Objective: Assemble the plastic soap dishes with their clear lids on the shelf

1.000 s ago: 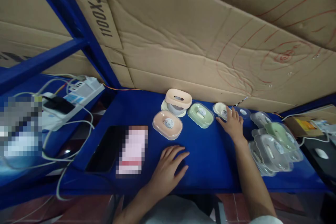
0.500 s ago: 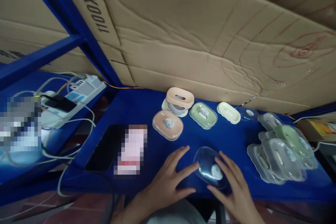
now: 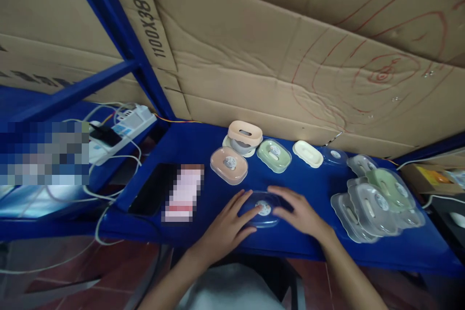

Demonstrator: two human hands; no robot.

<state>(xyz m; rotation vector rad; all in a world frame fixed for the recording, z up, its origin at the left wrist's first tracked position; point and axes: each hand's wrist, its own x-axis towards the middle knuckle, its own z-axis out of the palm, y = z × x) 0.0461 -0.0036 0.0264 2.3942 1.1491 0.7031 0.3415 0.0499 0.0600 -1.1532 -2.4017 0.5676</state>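
A clear plastic lid (image 3: 267, 223) with a round printed sticker lies on the blue table between my hands. My left hand (image 3: 230, 220) is at its left side, fingers spread, the index fingertip over the sticker. Around the lid's right side is my right hand (image 3: 292, 210), its fingers stretched and apart from the thumb. Whether either palm presses on the lid is hard to tell. Beyond them sit a peach lidded soap box (image 3: 228, 164), a green lidded one (image 3: 274, 156) and a cream tray (image 3: 308, 153). A peach drainer piece (image 3: 245, 131) rests on a grey piece behind.
Grey and green lidded boxes (image 3: 374, 210) are piled at the right. Another clear lid (image 3: 334, 156) lies behind the cream tray. A dark phone-like slab (image 3: 150, 191) and a blurred-out panel are at left, near a power strip (image 3: 132, 126) with loose cables. Cardboard (image 3: 236, 58) walls the back.
The clear lid has shifted left and slightly away from me, and has turned so its long side faces me. My right hand has moved left with it. The camera view has shifted a little.
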